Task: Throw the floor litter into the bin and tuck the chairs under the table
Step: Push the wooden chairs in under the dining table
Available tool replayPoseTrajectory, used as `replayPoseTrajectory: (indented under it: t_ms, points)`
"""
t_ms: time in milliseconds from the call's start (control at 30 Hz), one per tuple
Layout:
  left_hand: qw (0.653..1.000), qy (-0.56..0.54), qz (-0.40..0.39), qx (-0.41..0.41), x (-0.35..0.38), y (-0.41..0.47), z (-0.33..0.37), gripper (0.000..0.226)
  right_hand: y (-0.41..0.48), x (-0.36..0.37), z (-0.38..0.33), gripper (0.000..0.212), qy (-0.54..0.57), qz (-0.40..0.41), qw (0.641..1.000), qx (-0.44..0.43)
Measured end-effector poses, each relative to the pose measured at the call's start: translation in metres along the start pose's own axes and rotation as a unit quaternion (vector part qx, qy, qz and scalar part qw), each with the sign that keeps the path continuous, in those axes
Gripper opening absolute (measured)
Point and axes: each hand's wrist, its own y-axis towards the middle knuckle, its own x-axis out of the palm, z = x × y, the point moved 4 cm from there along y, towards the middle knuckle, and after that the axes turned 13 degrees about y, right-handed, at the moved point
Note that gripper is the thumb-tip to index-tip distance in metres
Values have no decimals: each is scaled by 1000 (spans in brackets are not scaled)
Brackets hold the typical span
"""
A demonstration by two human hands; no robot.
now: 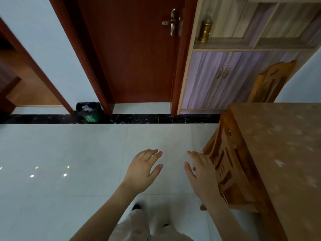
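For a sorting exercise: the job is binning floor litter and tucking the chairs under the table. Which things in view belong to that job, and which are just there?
Belongs to the job:
bin
near chair
far chair
table
left hand and right hand

Just there:
red door
cabinet
brass bottle

Both hands are held out over the pale tiled floor (69, 153) with fingers straight: the left hand (142, 169) is kept clear of everything, and the right hand (201, 169) just beside the back of a wooden chair (229, 171), which is set close against the left edge of the table (286, 153). A second chair (272, 82) is seen at the table's far end, before a cabinet (217, 79). A black-lined bin (88, 112) holding white litter is stood far left, beside the red door (139, 58).
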Motion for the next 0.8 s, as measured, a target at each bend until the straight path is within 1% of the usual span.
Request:
replayPoseTrajectory:
  t_ms: [133,233,300,367,500,633,800]
  points:
    - [999,3,-31,32,26,65,-33,55,58,21,16,51,-26,-9,999,24]
    - [998,-9,-35,56,31,136,-61,64,117,30,27,51,-33,13,998,44]
    - [996,-15,-31,82,27,189,-77,68,159,30,32,53,-41,31,997,60]
    - [993,-11,-30,113,19,243,-89,65,201,22,32,53,-48,54,994,86]
    - [986,-30,-25,162,-1,348,-107,58,270,-3,30,50,-9,128,984,125]
    - [976,-39,-18,213,-3,436,-103,55,317,-22,42,53,-16,175,970,168]
    - [961,-49,-49,267,30,516,-74,54,363,-45,79,56,-33,178,957,226]
